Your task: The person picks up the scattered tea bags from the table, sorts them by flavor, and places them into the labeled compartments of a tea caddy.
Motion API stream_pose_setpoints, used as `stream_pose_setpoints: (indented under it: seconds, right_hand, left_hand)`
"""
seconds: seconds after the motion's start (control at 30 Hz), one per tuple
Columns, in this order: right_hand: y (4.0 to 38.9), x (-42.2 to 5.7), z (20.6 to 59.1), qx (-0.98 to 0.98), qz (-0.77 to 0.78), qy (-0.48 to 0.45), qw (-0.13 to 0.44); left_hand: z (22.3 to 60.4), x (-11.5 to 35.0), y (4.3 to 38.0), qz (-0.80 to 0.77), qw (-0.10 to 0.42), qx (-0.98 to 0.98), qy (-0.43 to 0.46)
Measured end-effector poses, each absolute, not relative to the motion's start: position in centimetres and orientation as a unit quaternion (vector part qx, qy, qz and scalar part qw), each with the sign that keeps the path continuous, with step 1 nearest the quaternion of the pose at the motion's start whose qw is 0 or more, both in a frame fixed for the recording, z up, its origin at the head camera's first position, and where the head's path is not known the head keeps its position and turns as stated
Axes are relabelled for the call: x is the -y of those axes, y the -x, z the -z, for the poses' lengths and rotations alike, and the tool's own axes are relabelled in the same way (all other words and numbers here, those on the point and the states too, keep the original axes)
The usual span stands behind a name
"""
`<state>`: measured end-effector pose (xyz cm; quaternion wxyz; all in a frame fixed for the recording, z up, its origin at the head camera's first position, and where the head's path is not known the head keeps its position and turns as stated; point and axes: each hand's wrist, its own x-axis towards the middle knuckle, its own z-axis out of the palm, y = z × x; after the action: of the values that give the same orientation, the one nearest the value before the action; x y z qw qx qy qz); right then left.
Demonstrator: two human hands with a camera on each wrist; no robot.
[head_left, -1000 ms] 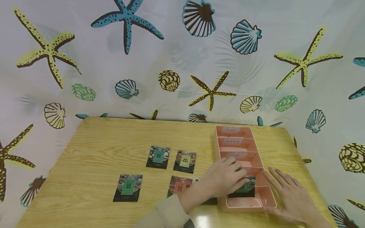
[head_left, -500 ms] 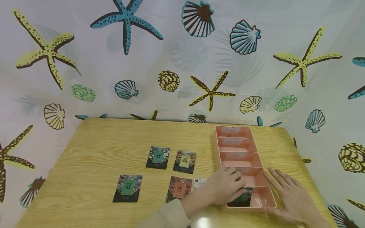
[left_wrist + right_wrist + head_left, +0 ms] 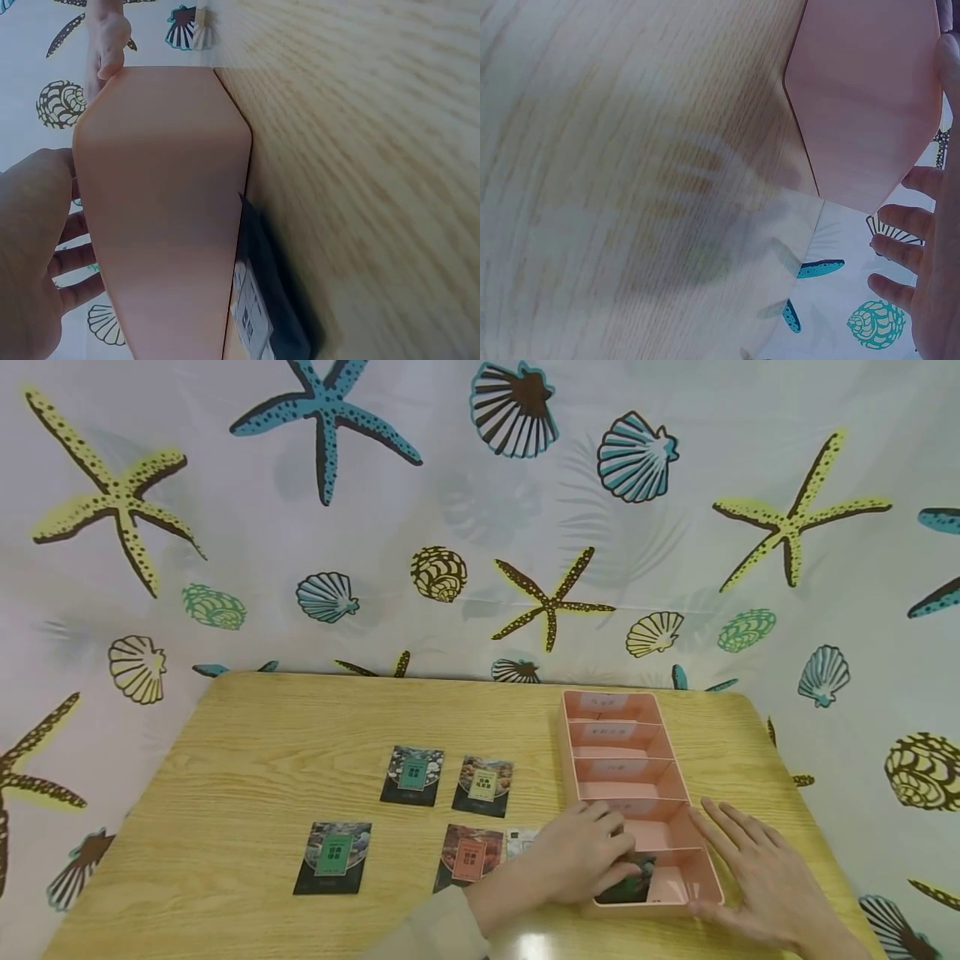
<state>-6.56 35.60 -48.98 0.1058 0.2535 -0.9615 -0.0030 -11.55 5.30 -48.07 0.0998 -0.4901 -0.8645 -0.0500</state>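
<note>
The pink divided box (image 3: 705, 875) stands at the right of the table. My left hand (image 3: 576, 853) reaches over its left wall, fingers bent, and pinches a dark green tea packet (image 3: 636, 885) in the nearest compartment. The hand covers part of that packet, so the exact contact is hidden. My right hand (image 3: 772, 885) rests along the box's right side, fingers spread, its tips at the rim. In the left wrist view, my left fingers (image 3: 71, 259) hang across the rim of the box.
Left of the box lie several tea packets: a green one (image 3: 332, 857), a teal-labelled one (image 3: 412, 775), a yellow-labelled one (image 3: 483, 786) and a red one (image 3: 470, 853). A white-faced packet (image 3: 517, 840) is partly behind my left forearm. A patterned cloth (image 3: 420, 485) hangs behind the table.
The tea packet in my left hand went from above the near divider down into the nearest compartment, then shifted slightly left. My right hand has stayed at the box.
</note>
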Motion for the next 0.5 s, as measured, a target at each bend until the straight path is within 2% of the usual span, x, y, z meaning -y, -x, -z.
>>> stream_pose_setpoints:
  seconds: [0.33,0.5]
  right_hand:
    - [6.6,-35.4,48.9,0.962,0.007,-0.254,0.105]
    - [6.6,-35.4,48.9,0.963,0.006,-0.250,0.101]
  left_hand:
    - [47.2,-2.5,11.8,0.054,0.061,0.874,0.479]
    - [46.9,-0.9,12.1,0.049,0.060,0.877,0.474]
